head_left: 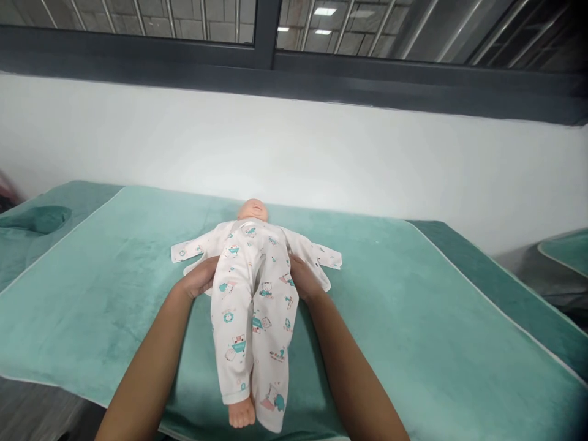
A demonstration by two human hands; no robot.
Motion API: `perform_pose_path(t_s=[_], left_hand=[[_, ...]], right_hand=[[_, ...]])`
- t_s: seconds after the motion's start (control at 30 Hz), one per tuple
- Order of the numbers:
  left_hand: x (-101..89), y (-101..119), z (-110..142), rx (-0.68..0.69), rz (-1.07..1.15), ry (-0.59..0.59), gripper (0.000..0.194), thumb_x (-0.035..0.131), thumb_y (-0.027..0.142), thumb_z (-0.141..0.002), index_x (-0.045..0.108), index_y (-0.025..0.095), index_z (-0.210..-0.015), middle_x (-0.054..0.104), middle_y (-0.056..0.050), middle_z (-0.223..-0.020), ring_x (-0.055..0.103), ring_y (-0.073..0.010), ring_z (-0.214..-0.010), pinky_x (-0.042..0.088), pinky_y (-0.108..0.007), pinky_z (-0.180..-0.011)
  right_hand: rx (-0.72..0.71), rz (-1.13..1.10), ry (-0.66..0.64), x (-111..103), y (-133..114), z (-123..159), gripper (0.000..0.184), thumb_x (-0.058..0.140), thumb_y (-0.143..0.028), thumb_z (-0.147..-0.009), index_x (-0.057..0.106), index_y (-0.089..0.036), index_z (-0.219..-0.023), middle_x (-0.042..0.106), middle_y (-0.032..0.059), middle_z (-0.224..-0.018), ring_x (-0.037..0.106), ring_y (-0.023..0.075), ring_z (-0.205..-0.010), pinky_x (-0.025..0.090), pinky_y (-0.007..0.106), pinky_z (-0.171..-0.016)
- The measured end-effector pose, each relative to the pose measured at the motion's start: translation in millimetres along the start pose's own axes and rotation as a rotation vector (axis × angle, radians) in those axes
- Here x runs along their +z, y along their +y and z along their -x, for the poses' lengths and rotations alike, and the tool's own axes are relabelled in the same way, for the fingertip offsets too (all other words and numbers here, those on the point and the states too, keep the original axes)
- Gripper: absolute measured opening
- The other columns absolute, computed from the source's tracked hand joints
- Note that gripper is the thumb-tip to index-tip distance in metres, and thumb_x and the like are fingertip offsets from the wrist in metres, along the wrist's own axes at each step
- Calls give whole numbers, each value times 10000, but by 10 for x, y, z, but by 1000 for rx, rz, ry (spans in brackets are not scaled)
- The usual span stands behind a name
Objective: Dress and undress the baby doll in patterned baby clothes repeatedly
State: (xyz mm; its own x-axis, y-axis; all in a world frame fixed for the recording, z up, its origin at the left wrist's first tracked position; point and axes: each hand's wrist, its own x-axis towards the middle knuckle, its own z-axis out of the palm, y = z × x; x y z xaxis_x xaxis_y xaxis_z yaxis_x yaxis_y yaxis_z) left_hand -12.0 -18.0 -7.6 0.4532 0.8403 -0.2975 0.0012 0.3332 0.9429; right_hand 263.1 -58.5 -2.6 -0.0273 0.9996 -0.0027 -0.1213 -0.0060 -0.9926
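A baby doll (252, 210) lies on its back on the green padded table, its head toward the wall. It wears a white printed shirt (301, 243), sleeves spread to both sides, and white printed trousers (273, 306) pulled up over its waist. One bare foot (241, 413) sticks out of the left trouser leg; the other foot is hidden inside the right leg. My left hand (201, 277) is at the left side of the doll's hip, and my right hand (304, 278) is at the right side. Fingertips of both hands are hidden behind the trousers.
A green velvety cover (395, 331) with pale piping is spread under the doll. Behind it rises a white wall (294, 156) below a dark window frame (266, 58). Another green padded surface (567, 250) stands at the far right. The near table edge is by my forearms.
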Motion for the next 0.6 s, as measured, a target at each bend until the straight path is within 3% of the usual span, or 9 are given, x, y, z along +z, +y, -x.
perform_pose_path(t_s=[0.1, 0.23, 0.4, 0.6], left_hand=[[-2, -51, -18, -3, 44, 8, 462, 796, 487, -751, 765, 159, -1075, 784, -123, -999, 721, -310, -942, 591, -400, -791], [-15, -96, -30, 39, 35, -35, 495, 864, 435, -666, 763, 166, -1069, 781, -129, -1001, 708, -347, -992, 589, -438, -828], [6, -50, 2, 86, 31, -63, 578, 901, 395, -620, 742, 190, -1137, 777, -122, -1033, 688, -355, -1070, 566, -452, -901], [126, 7, 10, 159, 31, 30, 505, 846, 458, -683, 742, 185, -1096, 773, -114, -1001, 672, -371, -1102, 557, -478, -919]], right_hand=[[92, -113, -80, -35, 13, 12, 372, 791, -538, -730, 743, -221, -918, 762, 74, -843, 707, 301, -926, 580, 432, -776], [77, -110, -183, -63, 26, 21, 437, 868, -404, -639, 736, -261, -1031, 771, 58, -921, 709, 299, -953, 580, 432, -790], [90, -141, -138, -30, -7, 32, 362, 835, -365, -659, 730, -229, -978, 767, 41, -863, 706, 297, -948, 568, 426, -806], [108, -127, -45, 56, 21, -4, 348, 797, -471, -701, 723, -218, -928, 758, 56, -821, 684, 314, -1004, 553, 440, -858]])
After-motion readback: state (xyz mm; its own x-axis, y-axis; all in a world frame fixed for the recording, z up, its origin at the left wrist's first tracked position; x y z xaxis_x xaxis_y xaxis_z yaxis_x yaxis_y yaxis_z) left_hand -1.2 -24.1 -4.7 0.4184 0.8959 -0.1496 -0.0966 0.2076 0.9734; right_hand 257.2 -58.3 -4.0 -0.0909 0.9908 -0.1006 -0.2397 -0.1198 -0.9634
